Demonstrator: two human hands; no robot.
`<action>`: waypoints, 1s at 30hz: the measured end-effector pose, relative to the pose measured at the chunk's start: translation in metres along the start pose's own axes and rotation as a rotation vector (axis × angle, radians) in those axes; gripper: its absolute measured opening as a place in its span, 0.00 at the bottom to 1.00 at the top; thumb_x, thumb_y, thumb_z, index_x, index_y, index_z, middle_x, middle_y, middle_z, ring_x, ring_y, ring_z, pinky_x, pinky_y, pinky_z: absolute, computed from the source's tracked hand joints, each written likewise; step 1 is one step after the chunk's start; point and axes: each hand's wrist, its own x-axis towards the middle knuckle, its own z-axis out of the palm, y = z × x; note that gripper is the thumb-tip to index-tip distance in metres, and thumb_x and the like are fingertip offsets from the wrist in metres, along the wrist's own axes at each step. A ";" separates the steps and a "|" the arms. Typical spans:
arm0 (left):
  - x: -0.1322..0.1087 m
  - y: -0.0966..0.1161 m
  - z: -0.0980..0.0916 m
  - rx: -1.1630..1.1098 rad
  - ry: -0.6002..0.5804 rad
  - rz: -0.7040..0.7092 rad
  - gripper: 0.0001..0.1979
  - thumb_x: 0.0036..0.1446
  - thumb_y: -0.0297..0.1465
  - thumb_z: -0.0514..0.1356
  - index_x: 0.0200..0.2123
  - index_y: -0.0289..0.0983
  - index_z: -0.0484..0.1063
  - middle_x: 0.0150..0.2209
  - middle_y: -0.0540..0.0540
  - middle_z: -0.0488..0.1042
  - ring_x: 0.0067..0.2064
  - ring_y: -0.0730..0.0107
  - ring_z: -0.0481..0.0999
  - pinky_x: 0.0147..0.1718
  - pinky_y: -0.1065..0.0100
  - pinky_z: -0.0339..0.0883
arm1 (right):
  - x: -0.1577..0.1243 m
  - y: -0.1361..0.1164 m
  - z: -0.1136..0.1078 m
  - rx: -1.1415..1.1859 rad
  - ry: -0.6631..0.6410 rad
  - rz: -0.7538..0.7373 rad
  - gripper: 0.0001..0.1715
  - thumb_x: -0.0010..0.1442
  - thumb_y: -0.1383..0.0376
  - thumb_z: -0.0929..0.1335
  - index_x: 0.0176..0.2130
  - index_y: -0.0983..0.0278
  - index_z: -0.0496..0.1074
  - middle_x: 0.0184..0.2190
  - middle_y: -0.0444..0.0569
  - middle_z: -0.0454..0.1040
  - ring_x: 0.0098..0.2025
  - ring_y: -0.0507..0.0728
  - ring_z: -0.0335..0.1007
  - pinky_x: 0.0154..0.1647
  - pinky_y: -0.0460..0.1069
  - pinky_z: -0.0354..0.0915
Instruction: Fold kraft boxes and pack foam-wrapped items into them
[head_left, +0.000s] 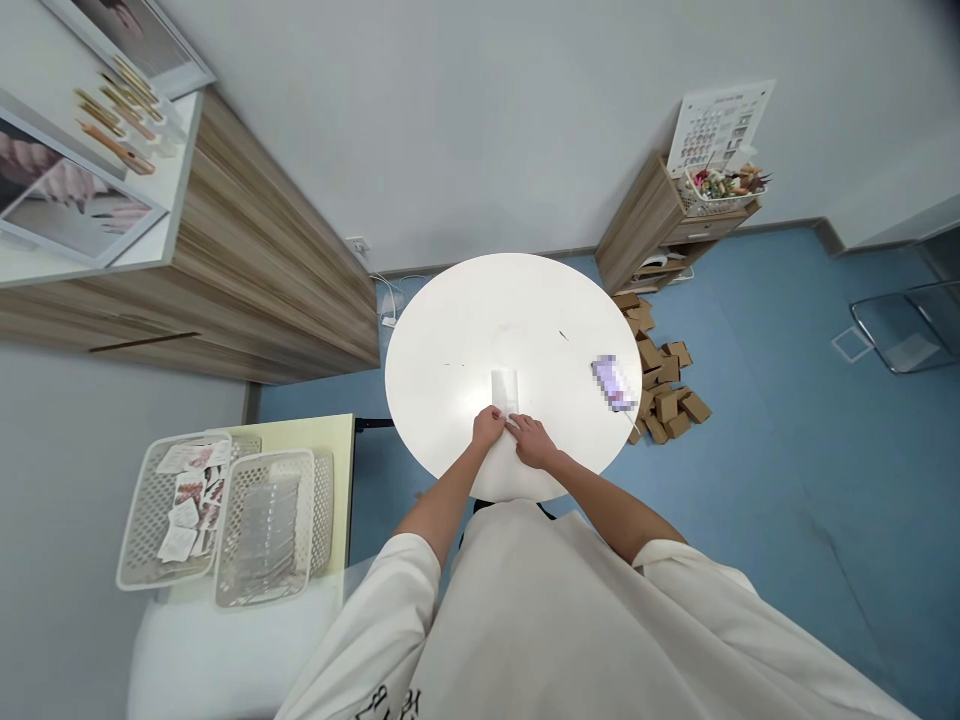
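A small, pale, see-through rectangular packet [505,388], perhaps plastic, lies on the white round table [450,310] in front of me. My left hand [489,427] has its fingers curled and closed at the packet's near left corner. At the near right corner is my right hand [531,442], its fingers stretched toward the left with the tips touching the packet's near edge. Both hands rest close together at the table's near side. The packet's near end is partly hidden under the fingers.
A blurred-out phone [613,383] with a cable lies at the table's right. Brown cardboard boxes [664,390] are heaped on the floor beside it. White baskets [225,520] stand on a side table at the left. A wooden cabinet [277,230] rises behind them; a smaller cabinet [645,225] stands back right.
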 end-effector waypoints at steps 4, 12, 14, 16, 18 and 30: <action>-0.003 0.001 -0.003 -0.034 -0.063 0.039 0.09 0.60 0.29 0.55 0.33 0.38 0.75 0.36 0.45 0.79 0.41 0.64 0.76 0.43 0.65 0.69 | -0.003 0.001 -0.001 0.144 0.071 0.013 0.42 0.56 0.76 0.60 0.68 0.64 0.55 0.64 0.56 0.62 0.64 0.62 0.55 0.60 0.57 0.59; -0.003 -0.004 -0.004 -0.092 -0.116 0.023 0.18 0.57 0.21 0.52 0.46 0.36 0.76 0.43 0.43 0.79 0.44 0.67 0.78 0.49 0.64 0.70 | 0.004 0.005 0.007 0.161 0.076 0.055 0.38 0.59 0.75 0.61 0.67 0.66 0.58 0.68 0.59 0.54 0.67 0.63 0.51 0.62 0.58 0.59; -0.008 -0.005 -0.005 -0.004 -0.071 0.077 0.19 0.58 0.21 0.52 0.49 0.37 0.74 0.47 0.42 0.78 0.48 0.65 0.77 0.51 0.62 0.69 | 0.004 0.007 0.008 0.140 0.067 0.051 0.36 0.59 0.75 0.61 0.66 0.67 0.60 0.68 0.60 0.53 0.68 0.64 0.50 0.63 0.59 0.59; -0.014 -0.007 -0.007 0.150 -0.005 0.212 0.19 0.58 0.22 0.53 0.52 0.38 0.72 0.52 0.40 0.74 0.54 0.60 0.73 0.55 0.58 0.65 | 0.004 0.007 0.009 0.120 0.069 0.052 0.36 0.60 0.75 0.61 0.66 0.67 0.61 0.68 0.60 0.53 0.67 0.64 0.51 0.62 0.59 0.60; -0.020 -0.009 -0.010 0.310 0.033 0.360 0.22 0.57 0.23 0.55 0.55 0.39 0.70 0.59 0.39 0.68 0.61 0.55 0.66 0.60 0.54 0.60 | 0.003 0.006 0.008 0.092 0.069 0.055 0.36 0.60 0.75 0.62 0.66 0.65 0.62 0.68 0.60 0.54 0.67 0.64 0.53 0.62 0.59 0.60; -0.014 -0.015 -0.004 0.428 -0.036 0.457 0.29 0.56 0.20 0.57 0.61 0.43 0.61 0.69 0.38 0.54 0.68 0.48 0.57 0.62 0.52 0.51 | 0.006 0.006 0.008 0.126 0.045 0.066 0.37 0.60 0.75 0.61 0.67 0.66 0.61 0.68 0.60 0.52 0.63 0.63 0.58 0.60 0.57 0.62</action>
